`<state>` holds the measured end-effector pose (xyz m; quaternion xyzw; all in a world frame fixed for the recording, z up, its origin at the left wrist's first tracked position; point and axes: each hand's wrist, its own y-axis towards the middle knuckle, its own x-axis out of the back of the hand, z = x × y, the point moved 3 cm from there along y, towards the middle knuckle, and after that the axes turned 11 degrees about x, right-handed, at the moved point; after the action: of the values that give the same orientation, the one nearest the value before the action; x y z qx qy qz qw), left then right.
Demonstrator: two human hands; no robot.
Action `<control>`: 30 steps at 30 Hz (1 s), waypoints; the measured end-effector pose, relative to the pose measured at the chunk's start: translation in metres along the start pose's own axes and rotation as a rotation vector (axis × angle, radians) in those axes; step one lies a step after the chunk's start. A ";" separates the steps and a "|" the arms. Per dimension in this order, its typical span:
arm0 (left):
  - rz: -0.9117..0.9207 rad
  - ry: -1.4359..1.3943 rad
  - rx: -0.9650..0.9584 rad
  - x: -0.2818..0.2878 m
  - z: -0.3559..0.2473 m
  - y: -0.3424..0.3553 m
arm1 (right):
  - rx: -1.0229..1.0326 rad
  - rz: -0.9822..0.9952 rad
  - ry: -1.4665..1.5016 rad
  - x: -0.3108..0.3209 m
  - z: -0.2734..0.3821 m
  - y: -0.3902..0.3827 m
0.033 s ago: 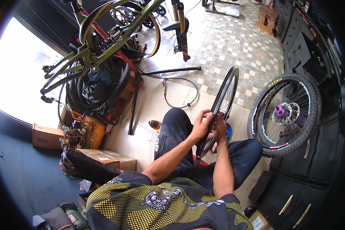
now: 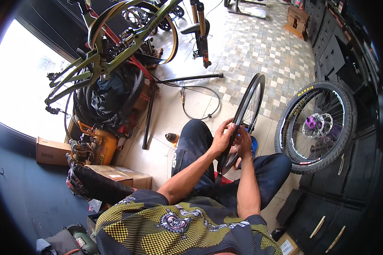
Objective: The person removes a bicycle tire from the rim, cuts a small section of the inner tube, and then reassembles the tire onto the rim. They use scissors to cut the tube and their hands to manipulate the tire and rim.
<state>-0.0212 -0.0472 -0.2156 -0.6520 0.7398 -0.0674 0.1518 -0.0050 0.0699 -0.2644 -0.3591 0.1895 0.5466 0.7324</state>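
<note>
A black bare bicycle wheel [image 2: 245,102] stands upright and edge-on between my bent legs, with no tyre visible on it. My left hand [image 2: 224,135] is closed on the left side of its rim, thumb and fingers pinching it. My right hand [image 2: 243,143] has its fingers curled at the rim from the other side, a little lower, partly hidden by it. Below the hands, a blue sandal [image 2: 254,147] and part of a foot show beside the wheel.
Left: a green bicycle frame [image 2: 119,46] on a stand [image 2: 191,77], coiled tyres [image 2: 83,91], an orange compressor [image 2: 105,144], cardboard boxes [image 2: 53,149]. A bottle [image 2: 171,138] and looped hose [image 2: 212,111] lie nearby. Right: two wheels with tyres [image 2: 340,157] lean against black drawers [image 2: 327,204].
</note>
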 end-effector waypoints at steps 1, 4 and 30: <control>0.036 -0.005 0.074 0.006 0.001 0.004 | 0.028 0.076 -0.008 -0.004 -0.001 0.008; 0.103 -0.043 0.230 0.012 -0.009 0.013 | 0.065 0.214 -0.088 -0.008 -0.003 0.023; 0.021 -0.145 0.136 0.011 -0.019 0.005 | 0.060 0.167 -0.110 -0.015 -0.010 0.026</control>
<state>-0.0325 -0.0590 -0.2008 -0.6356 0.7274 -0.0683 0.2496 -0.0333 0.0568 -0.2696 -0.2896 0.1946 0.6186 0.7040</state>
